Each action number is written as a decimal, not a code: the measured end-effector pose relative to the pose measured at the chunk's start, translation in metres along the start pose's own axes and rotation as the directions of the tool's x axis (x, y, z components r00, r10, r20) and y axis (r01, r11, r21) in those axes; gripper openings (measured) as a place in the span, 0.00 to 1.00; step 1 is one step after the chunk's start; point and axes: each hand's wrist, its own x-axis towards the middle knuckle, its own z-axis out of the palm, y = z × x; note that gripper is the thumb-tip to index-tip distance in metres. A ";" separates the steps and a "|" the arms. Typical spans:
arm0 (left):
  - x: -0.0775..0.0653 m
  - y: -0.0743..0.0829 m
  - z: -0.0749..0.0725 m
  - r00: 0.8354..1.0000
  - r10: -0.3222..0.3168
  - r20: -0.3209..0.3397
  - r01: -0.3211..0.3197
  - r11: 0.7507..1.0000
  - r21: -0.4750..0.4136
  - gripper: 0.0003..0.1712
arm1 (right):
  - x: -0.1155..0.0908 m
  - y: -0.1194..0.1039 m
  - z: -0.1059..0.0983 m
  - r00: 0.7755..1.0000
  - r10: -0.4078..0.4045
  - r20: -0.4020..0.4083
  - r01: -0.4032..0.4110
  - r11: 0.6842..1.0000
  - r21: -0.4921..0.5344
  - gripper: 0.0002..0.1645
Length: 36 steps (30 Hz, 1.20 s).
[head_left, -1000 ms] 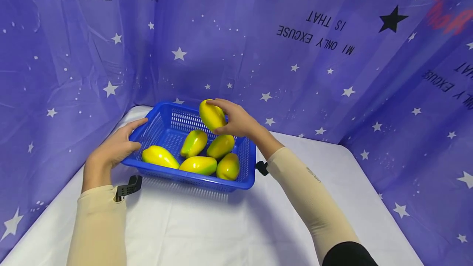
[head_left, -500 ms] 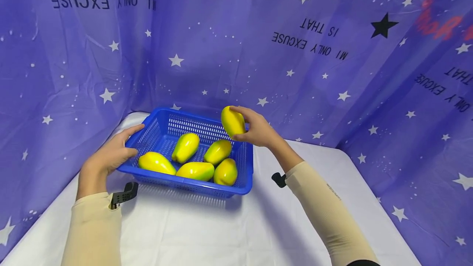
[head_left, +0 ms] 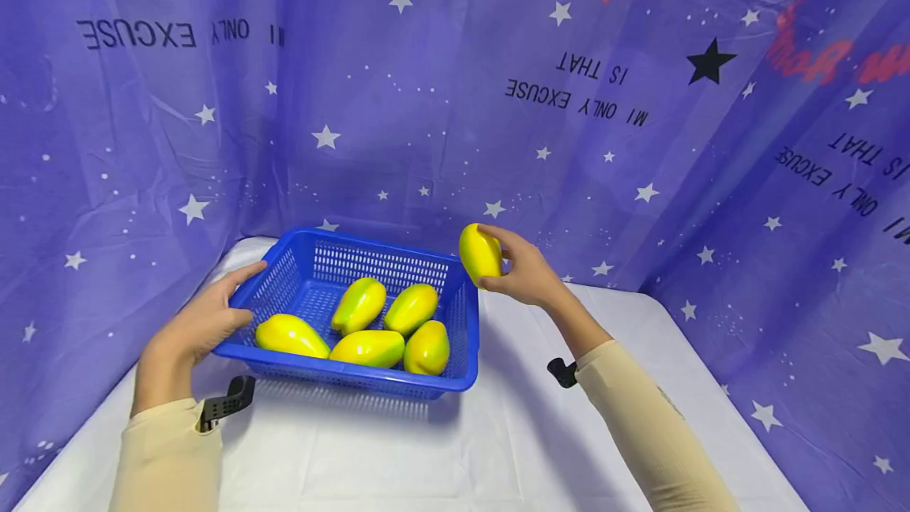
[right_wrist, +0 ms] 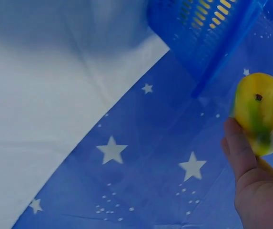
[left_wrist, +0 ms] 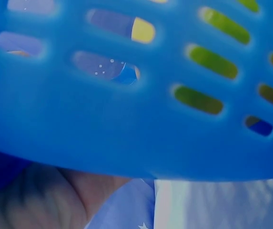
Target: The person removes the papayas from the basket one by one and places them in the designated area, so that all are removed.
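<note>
My right hand [head_left: 524, 267] grips a yellow mango [head_left: 479, 254], held up just past the basket's right end. In the right wrist view, the mango [right_wrist: 259, 112] shows a small dark stem spot and a green patch. My left hand [head_left: 201, 314] holds the left end of a blue plastic basket [head_left: 355, 246], its thumb and fingers at the rim. Several yellow-green mangoes lie inside, among them one mango [head_left: 291, 336] by the left front corner and another mango [head_left: 426, 348] by the right front corner. The basket's slotted wall [left_wrist: 103, 129] fills most of the left wrist view.
A white cloth [head_left: 398, 457] covers the table, with the basket's shadow falling on it. Purple star-printed curtains [head_left: 426, 101] enclose the table at the back and sides. Black wrist mounts [head_left: 229, 403] jut out from both sleeves.
My right hand has carried its mango from above the basket rightward, past its right rim. My left hand stays on the basket. The head view has shifted, so everything sits a little lower.
</note>
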 end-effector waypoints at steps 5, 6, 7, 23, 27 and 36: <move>0.005 0.003 -0.005 1.000 0.015 0.009 -0.015 1.000 -0.004 0.52 | -0.006 0.013 -0.004 0.998 0.037 -0.041 -0.036 0.999 0.025 0.52; 0.005 0.003 -0.007 1.000 0.016 0.011 -0.016 1.000 -0.004 0.52 | -0.007 0.015 -0.004 0.998 0.042 -0.047 -0.041 0.999 0.032 0.52; 0.005 0.003 -0.007 1.000 0.017 0.013 -0.017 1.000 -0.008 0.51 | -0.008 0.017 -0.004 0.997 0.047 -0.054 -0.045 0.998 0.036 0.52; -0.009 -0.015 0.005 0.999 0.028 -0.022 -0.029 0.999 -0.029 0.49 | -0.031 0.066 0.028 0.979 0.190 -0.068 -0.187 0.981 0.052 0.53; -0.008 -0.014 0.004 0.999 0.031 -0.031 -0.031 1.000 -0.003 0.50 | -0.031 0.074 0.033 0.978 0.200 -0.062 -0.196 0.979 0.064 0.53; 0.002 -0.005 0.008 0.998 0.066 -0.021 -0.066 0.998 0.015 0.51 | -0.038 0.095 0.045 0.973 0.230 -0.035 -0.228 0.972 0.062 0.54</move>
